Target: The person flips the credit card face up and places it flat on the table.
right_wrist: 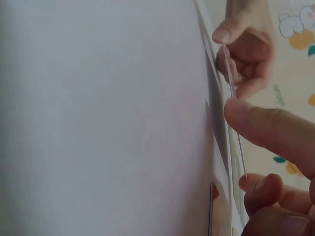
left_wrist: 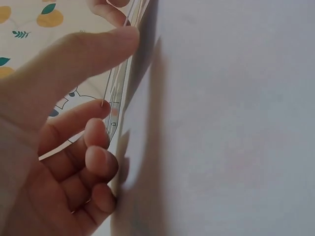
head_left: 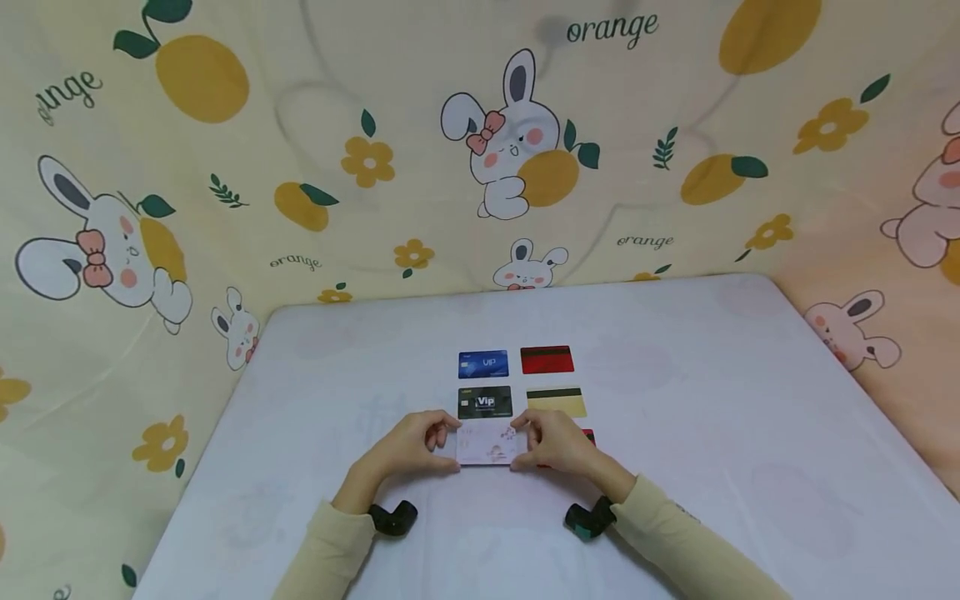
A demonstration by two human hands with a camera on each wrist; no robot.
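Note:
A pale white-pink card (head_left: 486,442) with a faint printed pattern is held between both hands, just in front of the black Vip card (head_left: 484,402). My left hand (head_left: 415,443) pinches its left corners between thumb and index finger, the other fingers curled beneath. Opposite it, my right hand (head_left: 558,446) grips the right corners the same way. Seen nearly edge-on in the right wrist view, the card (right_wrist: 238,142) is a thin line slightly above the table. A red card (head_left: 589,436) lies mostly hidden behind the right hand.
Beyond the hands lie a blue VIP card (head_left: 483,364), a red card with a dark stripe (head_left: 547,359) and a gold card with a black stripe (head_left: 557,403). They rest on a white-covered table (head_left: 675,500). A patterned cloth (head_left: 390,225) hangs behind.

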